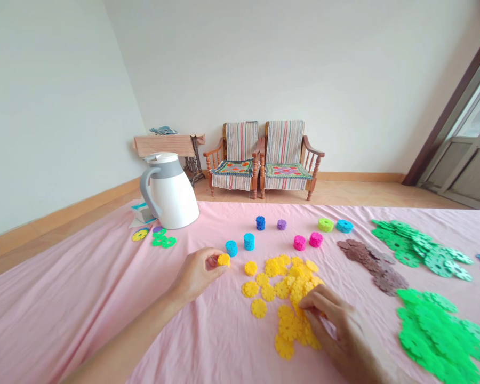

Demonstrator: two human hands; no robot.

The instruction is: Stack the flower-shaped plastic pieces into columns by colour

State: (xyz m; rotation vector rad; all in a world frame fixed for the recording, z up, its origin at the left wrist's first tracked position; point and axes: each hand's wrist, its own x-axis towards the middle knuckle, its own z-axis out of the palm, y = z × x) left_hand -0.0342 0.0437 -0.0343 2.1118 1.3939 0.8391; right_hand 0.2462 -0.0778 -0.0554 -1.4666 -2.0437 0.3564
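Observation:
My left hand (198,273) is closed round a small stack of yellow snowflake discs (224,260), held just above the pink cloth (84,288). My right hand (336,325) rests on the loose pile of yellow discs (284,288), its fingers curled and pinching at discs near the pile's right side. Short stacks stand in a row behind the pile: two light blue (240,244), dark blue (260,223), purple (281,224), two pink (308,241), lime green (325,224) and teal (344,226).
A white jug (170,192) stands at the back left beside a small box (142,212) and a few flat discs (156,236). Brown discs (372,261) and green disc piles (420,248) (440,330) lie right. Two wooden chairs (264,157) stand beyond.

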